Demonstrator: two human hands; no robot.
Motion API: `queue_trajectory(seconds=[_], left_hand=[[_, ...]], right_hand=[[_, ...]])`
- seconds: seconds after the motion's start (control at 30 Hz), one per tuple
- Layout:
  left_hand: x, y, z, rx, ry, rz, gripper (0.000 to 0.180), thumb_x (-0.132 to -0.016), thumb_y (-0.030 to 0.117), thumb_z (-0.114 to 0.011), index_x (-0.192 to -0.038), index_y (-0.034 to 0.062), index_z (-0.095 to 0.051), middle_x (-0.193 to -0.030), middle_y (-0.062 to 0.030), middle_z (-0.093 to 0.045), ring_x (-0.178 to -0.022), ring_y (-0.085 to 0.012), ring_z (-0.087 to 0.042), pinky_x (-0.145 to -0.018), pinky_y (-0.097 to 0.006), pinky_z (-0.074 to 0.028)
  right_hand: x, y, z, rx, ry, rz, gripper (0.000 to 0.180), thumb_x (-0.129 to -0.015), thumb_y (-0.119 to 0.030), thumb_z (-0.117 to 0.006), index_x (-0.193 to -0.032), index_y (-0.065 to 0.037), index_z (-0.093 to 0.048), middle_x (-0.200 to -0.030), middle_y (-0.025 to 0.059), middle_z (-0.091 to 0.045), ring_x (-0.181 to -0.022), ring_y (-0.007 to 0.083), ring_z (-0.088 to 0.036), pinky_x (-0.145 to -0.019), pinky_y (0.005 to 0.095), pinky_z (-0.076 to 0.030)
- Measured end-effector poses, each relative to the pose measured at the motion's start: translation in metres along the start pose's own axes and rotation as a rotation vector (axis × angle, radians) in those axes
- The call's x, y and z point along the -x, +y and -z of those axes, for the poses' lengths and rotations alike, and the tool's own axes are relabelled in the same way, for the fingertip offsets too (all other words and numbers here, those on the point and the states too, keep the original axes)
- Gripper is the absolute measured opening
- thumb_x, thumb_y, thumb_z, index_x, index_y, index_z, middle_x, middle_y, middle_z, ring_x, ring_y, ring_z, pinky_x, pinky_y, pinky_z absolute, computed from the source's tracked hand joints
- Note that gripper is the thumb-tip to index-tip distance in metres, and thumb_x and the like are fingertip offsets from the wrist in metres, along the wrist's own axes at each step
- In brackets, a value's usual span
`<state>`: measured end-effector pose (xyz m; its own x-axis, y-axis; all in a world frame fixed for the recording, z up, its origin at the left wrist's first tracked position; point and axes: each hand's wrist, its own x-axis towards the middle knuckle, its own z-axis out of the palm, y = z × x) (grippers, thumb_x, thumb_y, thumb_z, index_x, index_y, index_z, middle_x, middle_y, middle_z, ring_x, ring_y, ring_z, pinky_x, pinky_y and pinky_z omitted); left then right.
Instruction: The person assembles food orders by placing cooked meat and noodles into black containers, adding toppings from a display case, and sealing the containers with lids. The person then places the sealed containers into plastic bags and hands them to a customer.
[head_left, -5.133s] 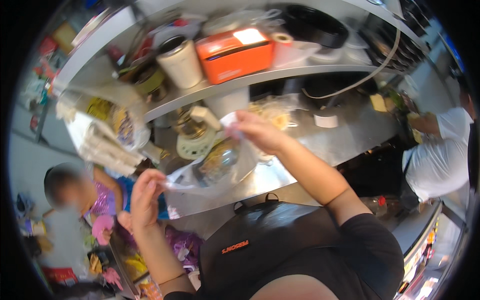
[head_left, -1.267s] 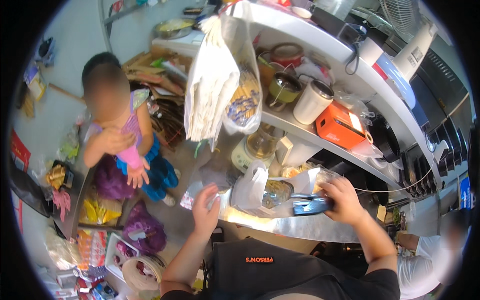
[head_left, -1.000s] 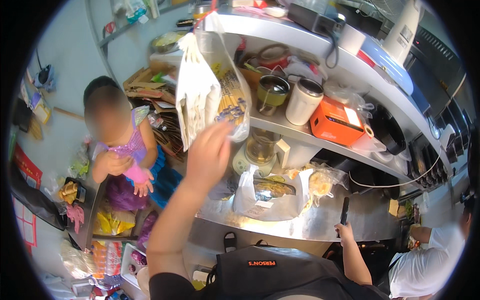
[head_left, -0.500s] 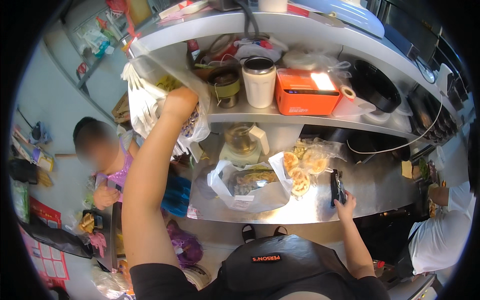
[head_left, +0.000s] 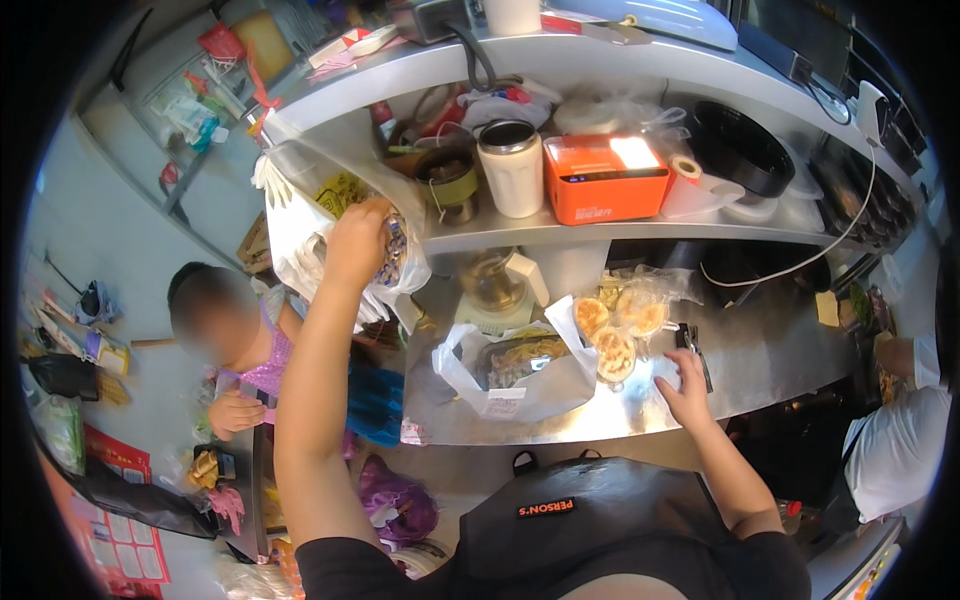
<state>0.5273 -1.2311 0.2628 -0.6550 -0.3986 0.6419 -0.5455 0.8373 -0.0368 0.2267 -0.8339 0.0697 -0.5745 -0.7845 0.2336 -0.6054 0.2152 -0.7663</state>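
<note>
My left hand (head_left: 358, 240) reaches to the mouth of a hanging clear plastic bag (head_left: 410, 270) full of small wrapped packets (head_left: 394, 250). Its fingers are curled in; whatever they hold is hidden. Over the steel counter, my right hand (head_left: 686, 390) has its fingers apart and nothing in them. Just beyond it lies a slim black tool, perhaps a stapler (head_left: 708, 376). Left of that hand are several round flat breads (head_left: 613, 356) in clear wrapping. A white carrier bag (head_left: 545, 398) stands open around a clear-lidded food container (head_left: 515, 362).
The shelf above bears a green-banded cup (head_left: 455, 190), a white tumbler (head_left: 512, 170), an orange box-shaped device (head_left: 605, 180) and a black round pan (head_left: 740, 150). A glass jug (head_left: 492, 280) stands behind the carrier bag. One person (head_left: 260, 355) is at left, another (head_left: 900, 445) at right.
My right hand has let go of the black tool and drawn back a little, fingers spreading. My left hand has come lower at the bag, showing more packets. The whole view has shifted slightly.
</note>
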Motion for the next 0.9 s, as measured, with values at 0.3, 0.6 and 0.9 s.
queue_trajectory(seconds=[0.3,0.6,0.9], left_hand=[[0.014,-0.007,0.002,0.055,-0.115,0.039,0.016,-0.067,-0.002,-0.058,-0.082,0.0039,-0.058,-0.089,-0.0112,-0.060,-0.090,-0.0320,-0.056,-0.076,-0.040,-0.046],[0.015,-0.015,-0.004,0.043,-0.108,-0.014,0.029,-0.069,-0.003,-0.056,-0.096,0.0061,-0.062,-0.096,-0.0136,-0.063,-0.092,-0.0333,-0.058,-0.079,-0.040,-0.047],[0.050,0.093,0.096,0.477,0.541,0.043,0.019,-0.090,0.016,-0.054,-0.090,-0.0016,-0.062,-0.084,-0.0116,-0.066,-0.066,-0.0233,-0.058,-0.061,-0.031,-0.044]], right_hand=[[-0.063,-0.121,-0.081,-0.058,0.005,0.351,0.050,-0.070,-0.021,-0.075,-0.113,-0.006,-0.053,-0.111,0.0159,-0.050,-0.104,0.0345,-0.049,-0.088,0.0391,-0.042],[-0.068,-0.111,-0.092,-0.224,0.002,0.247,0.014,-0.077,-0.009,-0.062,-0.088,0.000,-0.063,-0.088,0.0113,-0.056,-0.085,0.0260,-0.055,-0.074,0.0327,-0.044],[-0.066,-0.110,-0.059,-1.025,-0.211,-0.320,0.012,-0.090,-0.009,-0.049,-0.095,-0.002,-0.057,-0.077,0.0069,-0.060,-0.068,0.0165,-0.058,-0.067,0.0272,-0.047]])
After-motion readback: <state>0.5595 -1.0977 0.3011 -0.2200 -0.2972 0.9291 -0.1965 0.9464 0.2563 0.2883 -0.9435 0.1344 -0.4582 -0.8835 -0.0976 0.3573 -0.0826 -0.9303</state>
